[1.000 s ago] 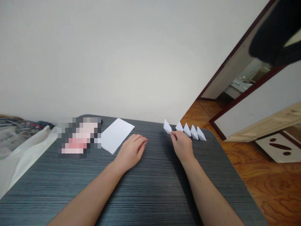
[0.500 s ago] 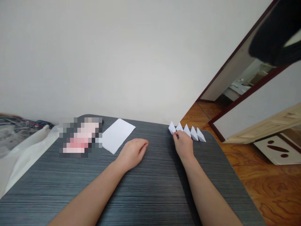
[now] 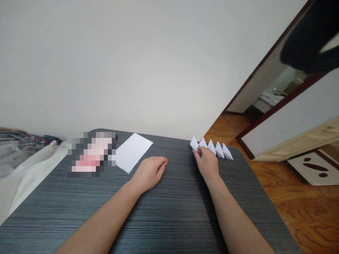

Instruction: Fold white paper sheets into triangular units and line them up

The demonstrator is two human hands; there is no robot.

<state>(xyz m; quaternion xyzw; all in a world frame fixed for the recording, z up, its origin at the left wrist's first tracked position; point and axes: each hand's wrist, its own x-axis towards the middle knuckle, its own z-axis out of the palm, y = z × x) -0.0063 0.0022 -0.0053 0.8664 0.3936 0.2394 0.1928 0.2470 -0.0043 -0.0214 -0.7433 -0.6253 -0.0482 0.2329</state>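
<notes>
A row of several white folded paper boats stands along the far right edge of the dark table. My right hand is at the leftmost paper boat, its thumb and fingers pinched around the boat's near lower end. The lower part of the neighbouring boat is covered by my fingers. My left hand rests on the table in a loose fist, with nothing visible in it. Just beyond and left of it lies a flat stack of white paper.
A pixelated pink and dark object lies at the table's far left. White sheeting hangs beside the left edge. The wall rises behind the table. At right are a wooden floor and a cream box.
My right thumb and fingers have shifted slightly at the leftmost paper boat, with a little more of its near end showing. My left hand has stayed put. The view has moved a touch.
</notes>
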